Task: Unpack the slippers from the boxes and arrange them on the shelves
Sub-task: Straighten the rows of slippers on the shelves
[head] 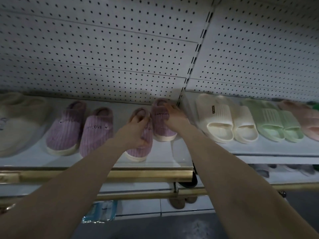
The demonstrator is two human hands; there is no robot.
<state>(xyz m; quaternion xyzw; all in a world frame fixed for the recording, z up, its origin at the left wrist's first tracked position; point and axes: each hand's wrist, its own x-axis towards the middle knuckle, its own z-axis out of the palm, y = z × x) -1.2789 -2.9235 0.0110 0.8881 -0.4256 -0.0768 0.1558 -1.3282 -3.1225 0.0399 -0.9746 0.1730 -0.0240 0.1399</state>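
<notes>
left shelf (34, 161): cream slipper (20, 121), four purple slippers (98, 130) | right shelf (259, 147): cream slides (222, 121), green slides (276, 125), pink slides (305, 119)

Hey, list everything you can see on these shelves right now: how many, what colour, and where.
purple slippers: four, purple with cream soles, left shelf; two resting, two held
cream plush slippers: count unclear, cream, far left
cream slides: two, cream, right shelf
green slides: two, pale green, beside the cream slides
pink slippers: count unclear, pink, far right
pegboard: one, white, behind shelves
brown slippers: two, brown, lower shelf
left hand: grips one purple slipper
right hand: grips another
</notes>
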